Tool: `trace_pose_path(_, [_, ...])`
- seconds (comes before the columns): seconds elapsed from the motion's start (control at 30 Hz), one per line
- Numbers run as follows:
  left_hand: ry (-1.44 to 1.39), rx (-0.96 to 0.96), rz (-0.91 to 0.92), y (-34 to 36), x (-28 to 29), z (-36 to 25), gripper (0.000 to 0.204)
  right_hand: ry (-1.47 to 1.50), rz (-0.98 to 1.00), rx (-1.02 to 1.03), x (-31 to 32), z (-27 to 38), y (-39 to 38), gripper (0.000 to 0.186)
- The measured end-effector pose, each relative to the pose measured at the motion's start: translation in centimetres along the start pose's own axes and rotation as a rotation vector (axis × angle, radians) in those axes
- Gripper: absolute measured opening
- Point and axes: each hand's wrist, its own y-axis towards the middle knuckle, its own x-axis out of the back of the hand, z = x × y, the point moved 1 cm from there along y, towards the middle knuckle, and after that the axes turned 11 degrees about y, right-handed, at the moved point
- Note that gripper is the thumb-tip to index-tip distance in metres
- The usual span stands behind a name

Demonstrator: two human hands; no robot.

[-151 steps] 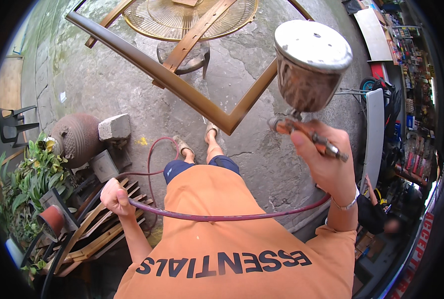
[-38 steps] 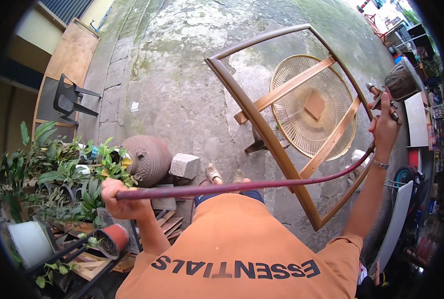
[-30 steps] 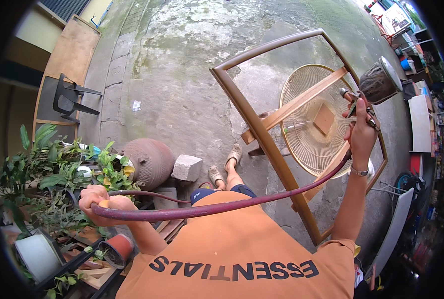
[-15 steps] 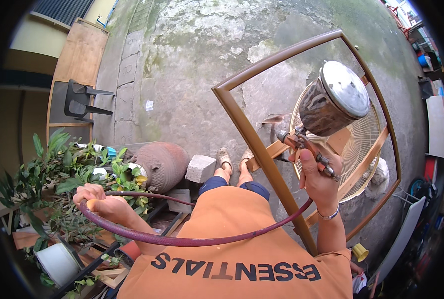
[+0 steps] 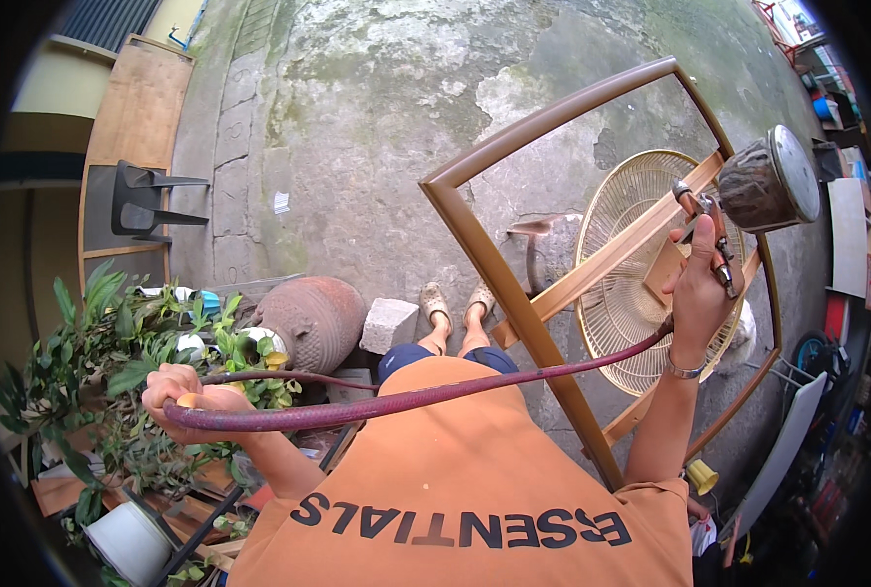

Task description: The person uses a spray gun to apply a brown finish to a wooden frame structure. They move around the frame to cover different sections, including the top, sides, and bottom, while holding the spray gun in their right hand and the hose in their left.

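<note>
My right hand is closed on a metal spray gun with a dented silver paint cup tilted to the right. A maroon hose runs from it across my orange shirt to my left hand, whose fingers grip it in a loop. Beyond my right hand lies a brown rectangular frame with light wooden slats across it and a round cream wire grille with a small square wooden piece at its middle. The frame is raised off the ground; what supports it is partly hidden.
A clay jar, a concrete block and plants sit left of my feet. A black plastic chair lies by a plywood board. A white pot is low left, a folded white panel low right.
Since half a second ago the spray gun has moved right and up over the grille, its cup tipping rightward, and the hose has risen. Over five seconds my view has swung, bringing the left wall into view.
</note>
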Motion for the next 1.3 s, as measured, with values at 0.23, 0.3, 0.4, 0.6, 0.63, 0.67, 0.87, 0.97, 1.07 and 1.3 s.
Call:
trace_pose_path(0.23, [0.002,0.019,0.013,1.0,-1.3,1.0,0.056,0.088,0.253,-0.172,-0.6,0.5,-3.5,0.032])
trace_pose_path(0.3, [-0.023,0.052,0.045,1.1,-1.5,1.1,0.058,0.126,0.365,-0.178,-1.0,0.7,-4.7,0.03])
trace_pose_path(0.4, [-0.036,0.089,0.076,1.4,-2.0,0.5,0.061,0.197,0.484,-0.139,-1.9,0.9,-5.5,0.026])
trace_pose_path(0.6, [-0.056,0.073,0.076,1.9,-2.8,-0.8,0.062,0.092,0.468,-0.105,-2.8,-0.5,-3.0,0.025])
trace_pose_path(0.63, [-0.06,0.064,0.067,2.0,-2.9,-1.1,0.061,0.089,0.439,-0.09,-2.9,-0.9,-2.4,0.025])
trace_pose_path(0.67, [-0.059,0.044,0.068,2.0,-3.0,-1.2,0.06,0.123,0.418,-0.087,-2.7,-1.7,-1.8,0.025])
trace_pose_path(0.87, [-0.005,-0.053,0.076,1.9,-3.2,-2.0,0.059,0.089,0.29,-0.091,-1.1,-2.4,2.6,0.028])
trace_pose_path(0.97, [0.054,-0.082,0.093,1.7,-3.2,-3.3,0.059,0.077,0.191,-0.096,-0.1,-3.6,5.0,0.031])
trace_pose_path(1.07, [0.025,-0.124,0.151,1.2,-3.4,-4.1,0.045,0.032,0.121,-0.101,1.2,-4.8,7.6,0.034])
trace_pose_path(1.3, [-0.09,-0.117,0.223,-0.3,-4.9,-6.6,0.044,0.056,-0.032,0.02,3.3,-7.3,13.7,0.036])
